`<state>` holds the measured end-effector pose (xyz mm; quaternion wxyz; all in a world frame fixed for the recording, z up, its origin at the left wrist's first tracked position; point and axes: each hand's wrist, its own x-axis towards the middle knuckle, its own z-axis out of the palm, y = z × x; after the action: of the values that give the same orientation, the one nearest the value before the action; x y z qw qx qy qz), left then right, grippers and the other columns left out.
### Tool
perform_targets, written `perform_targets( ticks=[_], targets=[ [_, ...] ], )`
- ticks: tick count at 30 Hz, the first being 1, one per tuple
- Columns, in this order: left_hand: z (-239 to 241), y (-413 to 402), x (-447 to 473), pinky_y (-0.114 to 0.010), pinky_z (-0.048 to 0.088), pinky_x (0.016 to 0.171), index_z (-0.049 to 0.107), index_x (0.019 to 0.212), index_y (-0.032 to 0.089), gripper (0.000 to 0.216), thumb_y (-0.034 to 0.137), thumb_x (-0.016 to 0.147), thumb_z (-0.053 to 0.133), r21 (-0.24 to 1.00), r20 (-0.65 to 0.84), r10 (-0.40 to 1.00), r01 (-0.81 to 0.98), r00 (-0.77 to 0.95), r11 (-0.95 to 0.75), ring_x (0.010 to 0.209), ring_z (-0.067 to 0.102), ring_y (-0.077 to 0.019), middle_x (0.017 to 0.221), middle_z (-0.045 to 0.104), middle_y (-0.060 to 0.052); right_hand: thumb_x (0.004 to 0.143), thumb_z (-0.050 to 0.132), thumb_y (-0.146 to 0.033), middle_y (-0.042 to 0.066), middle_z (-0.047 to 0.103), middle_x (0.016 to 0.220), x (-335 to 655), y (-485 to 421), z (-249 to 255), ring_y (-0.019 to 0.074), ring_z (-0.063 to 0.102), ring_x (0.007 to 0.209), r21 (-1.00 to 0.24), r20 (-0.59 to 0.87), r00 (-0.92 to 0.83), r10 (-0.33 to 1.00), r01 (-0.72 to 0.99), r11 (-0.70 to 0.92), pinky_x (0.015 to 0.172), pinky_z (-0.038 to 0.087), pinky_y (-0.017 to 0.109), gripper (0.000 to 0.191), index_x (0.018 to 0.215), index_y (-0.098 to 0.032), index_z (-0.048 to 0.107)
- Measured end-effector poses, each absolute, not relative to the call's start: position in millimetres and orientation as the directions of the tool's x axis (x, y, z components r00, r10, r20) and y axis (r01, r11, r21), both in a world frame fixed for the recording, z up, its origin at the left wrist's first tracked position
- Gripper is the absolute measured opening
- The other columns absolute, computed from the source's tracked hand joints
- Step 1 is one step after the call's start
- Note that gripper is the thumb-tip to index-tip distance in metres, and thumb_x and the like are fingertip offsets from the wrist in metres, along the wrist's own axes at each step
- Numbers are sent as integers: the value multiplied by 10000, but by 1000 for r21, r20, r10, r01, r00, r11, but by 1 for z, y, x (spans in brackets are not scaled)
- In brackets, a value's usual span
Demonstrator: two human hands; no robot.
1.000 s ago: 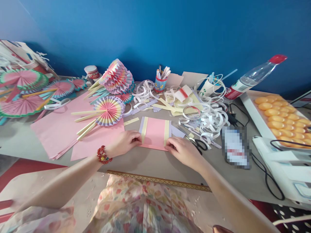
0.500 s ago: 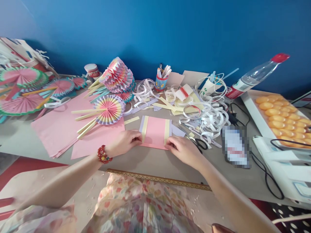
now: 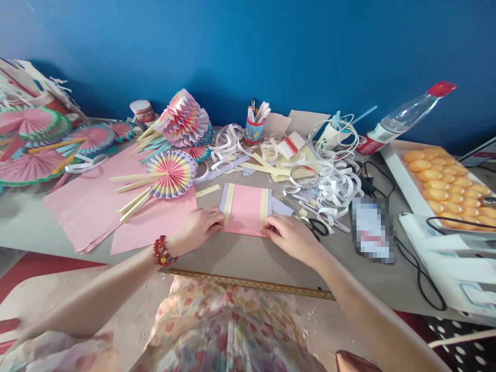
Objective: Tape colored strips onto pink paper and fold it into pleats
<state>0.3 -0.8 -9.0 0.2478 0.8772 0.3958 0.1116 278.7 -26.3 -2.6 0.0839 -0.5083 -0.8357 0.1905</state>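
A pink paper sheet (image 3: pixel 246 207) with yellow and lilac side strips lies flat on the grey table (image 3: pixel 240 256) in front of me. My left hand (image 3: pixel 196 229), with a red bead bracelet at the wrist, pinches the sheet's near left corner. My right hand (image 3: pixel 290 236) pinches its near right corner with fingers curled. Both hands rest on the table at the sheet's near edge.
Larger pink sheets (image 3: pixel 96 206) and a round pleated fan (image 3: pixel 170 174) lie to the left, more fans (image 3: pixel 34 139) beyond. White paper strips (image 3: pixel 329 181), scissors (image 3: pixel 315 226), a pen cup (image 3: pixel 253 128), a bottle (image 3: pixel 399 120) and a tray of orange pieces (image 3: pixel 445 181) sit right.
Both hands stay on the sheet's near corners. The view has shifted slightly, and the near edge of the sheet looks a little more folded up.
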Motion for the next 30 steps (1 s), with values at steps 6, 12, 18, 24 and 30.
perform_targets(
  ticks=[6, 12, 18, 24, 30],
  targets=[
    [-10, -1, 0, -271, 379, 691, 551, 808, 200, 203, 188, 950, 408, 511, -10, 745, 644, 667, -570, 712, 545, -155, 817, 572, -6, 912, 543, -193, 1, 618, 774, 283, -26, 0, 144, 573, 722, -456, -48, -501, 864, 781, 427, 621, 357, 238, 137, 779, -212, 570],
    [-8, 0, 0, -263, 371, 673, 544, 806, 199, 189, 191, 949, 422, 530, -20, 746, 640, 666, -557, 705, 544, -151, 812, 568, 2, 912, 553, -187, 0, 632, 804, 286, -23, -2, 145, 581, 745, -478, -65, -499, 864, 776, 412, 635, 358, 238, 124, 795, -214, 585],
    [-11, 0, -1, -272, 381, 673, 559, 815, 197, 209, 246, 962, 419, 538, -24, 753, 643, 658, -545, 701, 540, -159, 820, 582, -13, 908, 572, -216, -7, 643, 807, 289, -23, -5, 139, 582, 745, -528, -75, -494, 866, 756, 386, 630, 354, 230, 122, 788, -222, 592],
    [-10, 0, 0, -271, 375, 685, 548, 824, 197, 208, 243, 976, 414, 528, -44, 747, 650, 664, -547, 717, 539, -156, 829, 570, -4, 894, 598, -209, -13, 654, 791, 290, -24, -6, 135, 581, 721, -536, -65, -479, 875, 757, 375, 627, 348, 231, 122, 773, -222, 599],
    [-11, 0, 0, -266, 371, 677, 545, 814, 196, 204, 241, 971, 422, 529, -30, 748, 646, 663, -551, 714, 537, -156, 816, 567, -4, 897, 602, -215, -12, 650, 801, 290, -24, -7, 137, 579, 741, -545, -60, -486, 872, 748, 379, 634, 351, 228, 118, 779, -220, 591]
  ],
)
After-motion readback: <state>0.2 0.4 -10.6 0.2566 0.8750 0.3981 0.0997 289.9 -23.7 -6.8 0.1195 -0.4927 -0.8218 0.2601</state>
